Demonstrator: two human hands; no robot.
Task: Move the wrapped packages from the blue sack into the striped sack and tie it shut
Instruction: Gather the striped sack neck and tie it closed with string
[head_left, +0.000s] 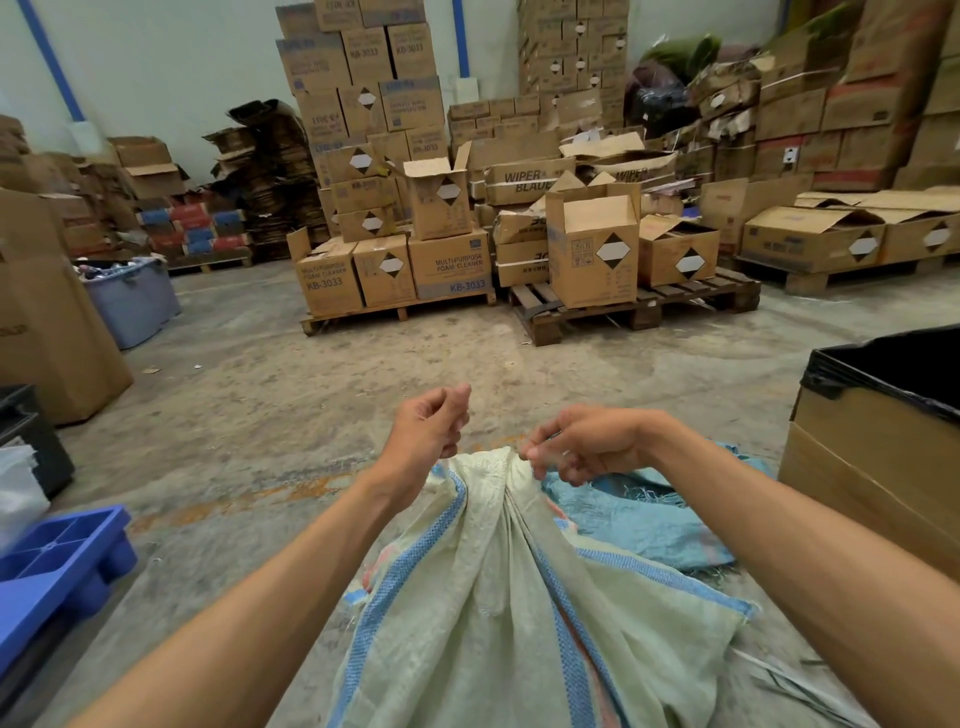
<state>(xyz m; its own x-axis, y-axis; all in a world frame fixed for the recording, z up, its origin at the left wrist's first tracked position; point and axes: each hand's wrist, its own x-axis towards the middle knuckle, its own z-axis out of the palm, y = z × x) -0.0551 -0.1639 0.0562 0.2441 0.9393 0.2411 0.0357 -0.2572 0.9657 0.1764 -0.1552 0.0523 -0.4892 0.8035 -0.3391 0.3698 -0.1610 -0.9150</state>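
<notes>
The floor is bare, dusty concrete, stained and scuffed, in a storeroom walled in pale green. Taking the striped sack as the landmark: far to its left stands a tall cardboard box, and nearer, low at the left edge, a blue plastic crate with open compartments. Behind that, farther back, a grey tub holds a jumble of small items I cannot make out. Straight beyond the sack, wooden pallets carry stacked cartons, some printed "KB-3033" and some with flaps open.

The striped sack itself lies on the floor at the person's feet, pale with blue bands, its mouth gathered into a bunch at the top. The left hand hovers just left of the bunched mouth, fingers curled with thumb against them; whether its grip holds a string I cannot tell. The right hand pinches the gathered fabric at the mouth.

Just right of the sack, touching it, the blue sack lies flat and crumpled. Farther right stands a cardboard bin lined with black plastic.
</notes>
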